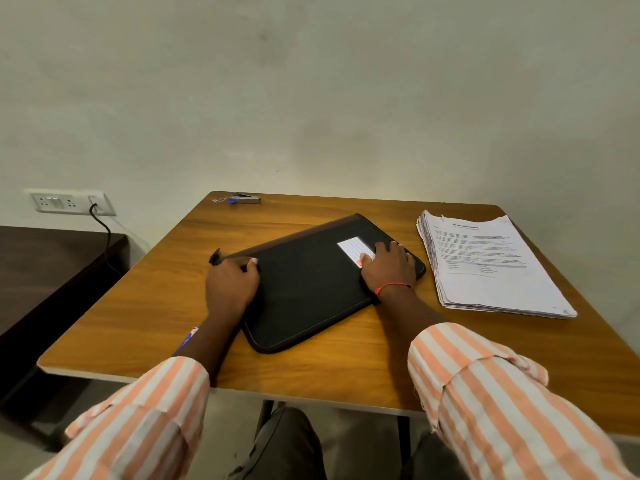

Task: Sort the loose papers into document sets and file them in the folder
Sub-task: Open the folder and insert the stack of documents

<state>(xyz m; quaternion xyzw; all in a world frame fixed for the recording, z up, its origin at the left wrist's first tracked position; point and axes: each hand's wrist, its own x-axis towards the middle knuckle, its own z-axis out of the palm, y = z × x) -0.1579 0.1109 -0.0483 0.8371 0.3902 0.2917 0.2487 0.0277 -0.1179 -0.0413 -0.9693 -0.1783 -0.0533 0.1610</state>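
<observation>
- The print on the top sheet of the paper stack (485, 268) is too small to read.
- The right hand (389, 268) lies flat over part of the white label (351, 247) on the black folder (308, 289).
- The left hand (230, 282) hides the folder's left corner; whether it pinches anything there cannot be told.
- A blue-and-white item (189, 337) is mostly hidden behind the left forearm.
- The metallic bit (218, 200) beside the stapler (246, 199) is too small to identify.

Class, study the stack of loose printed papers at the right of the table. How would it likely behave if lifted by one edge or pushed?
The paper stack would probably sag and fan apart: its sheets look unbound, edges uneven. Being thick, it is likely fairly heavy. Pushed on the smooth wooden table, top sheets may slide first.
</observation>
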